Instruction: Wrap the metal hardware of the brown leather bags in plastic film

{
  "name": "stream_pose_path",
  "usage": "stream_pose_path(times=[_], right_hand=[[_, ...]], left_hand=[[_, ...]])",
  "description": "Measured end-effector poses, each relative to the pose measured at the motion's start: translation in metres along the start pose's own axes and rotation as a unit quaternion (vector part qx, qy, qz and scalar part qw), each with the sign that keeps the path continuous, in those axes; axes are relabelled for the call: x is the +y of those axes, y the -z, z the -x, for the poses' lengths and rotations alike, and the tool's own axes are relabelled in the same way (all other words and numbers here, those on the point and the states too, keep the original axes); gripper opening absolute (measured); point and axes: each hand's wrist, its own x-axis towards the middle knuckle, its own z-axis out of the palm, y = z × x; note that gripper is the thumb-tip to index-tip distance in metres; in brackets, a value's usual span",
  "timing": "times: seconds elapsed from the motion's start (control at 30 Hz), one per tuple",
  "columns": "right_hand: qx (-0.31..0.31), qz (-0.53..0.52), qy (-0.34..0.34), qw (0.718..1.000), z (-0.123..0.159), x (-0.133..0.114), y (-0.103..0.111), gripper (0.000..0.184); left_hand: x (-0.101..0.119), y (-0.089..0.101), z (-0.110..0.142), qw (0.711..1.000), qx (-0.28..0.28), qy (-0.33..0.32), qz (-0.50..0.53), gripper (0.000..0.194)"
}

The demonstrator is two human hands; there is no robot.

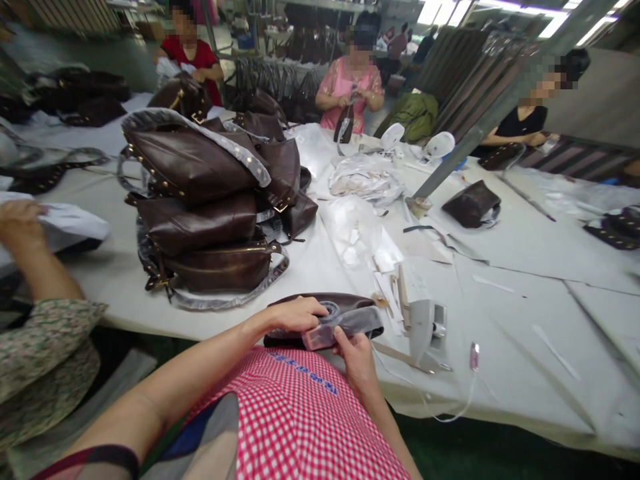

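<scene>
A dark brown leather handbag lies at the table's front edge, against my checked apron. Clear plastic film wraps its strap, which runs across the bag's near side. My left hand reaches over from the left, its fingers curled on the wrapped strap and the index finger stretched along it. From below, my right hand pinches the strap's lower edge between thumb and fingers. A pinkish see-through piece shows between the two hands; what it is I cannot make out.
Stacked brown handbags stand left of centre. A white tape dispenser sits to the right, beside paper strips and a thin white cord. A slanted metal post rises from the table. A co-worker's arm is at left; other people work across the table.
</scene>
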Motion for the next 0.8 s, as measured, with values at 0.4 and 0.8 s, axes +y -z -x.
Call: stream_pose_path(times=[0.4,0.8], right_hand=[[0.012,0.044,0.011,0.999,0.01,-0.014,-0.001,0.044],[-0.081,0.004,0.049,0.995,0.006,-0.019,0.01,0.074]], left_hand=[[0.021,-0.039,0.0,0.99,0.124,0.017,-0.071,0.027],[0.006,-0.002,-0.006,0.979,-0.033,0.042,0.198,0.032]])
